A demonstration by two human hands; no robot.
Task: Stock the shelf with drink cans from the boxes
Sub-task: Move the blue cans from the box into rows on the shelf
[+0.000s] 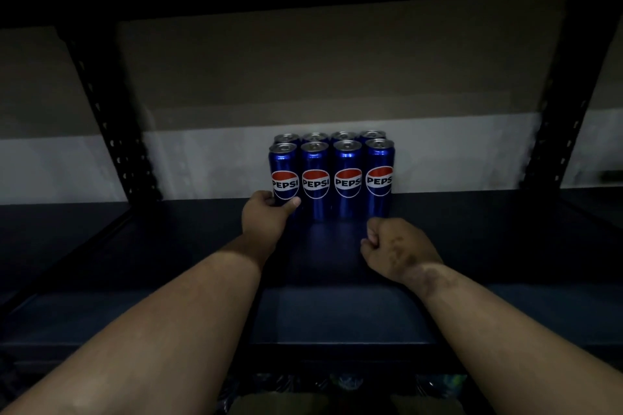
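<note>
A dark shelf (337,307) carries eight blue cans (347,178) in two rows of four at its back, against the wall. The left hand (266,216) grips the front-left can (284,175) low down; the right hand (397,249), just in front of the cans, is curled into a fist around nothing. Seating that can flush, label forward, would likely keep the row square.
</note>
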